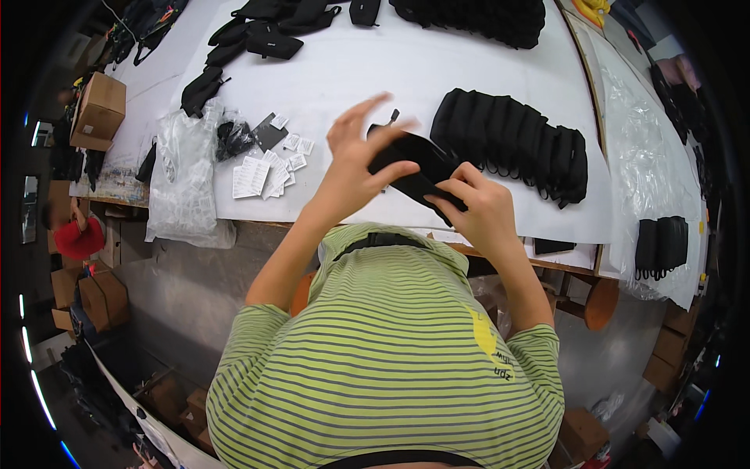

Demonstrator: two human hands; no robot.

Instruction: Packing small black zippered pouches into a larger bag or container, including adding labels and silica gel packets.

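A black zippered pouch (418, 160) is up off the white tabletop, in front of my body. My right hand (480, 207) pinches its lower right edge between thumb and fingers. At the pouch's left end is my left hand (355, 156), fingers spread and slightly smeared by motion, its thumb against or just over the black fabric. Whether that thumb presses on it I cannot tell. A small dark pull tab (393, 116) sticks up beyond the pouch's far edge. Just to the right, a row of similar black pouches (508, 141) stands packed side by side on the table.
White paper tags (262, 176) lie left of my hands, beside a clear plastic bag (183, 176) and a dark card (270, 131). More black pouches (273, 41) are piled at the far side. Cardboard boxes (101, 109) stand left, where a person in red (78, 237) is visible.
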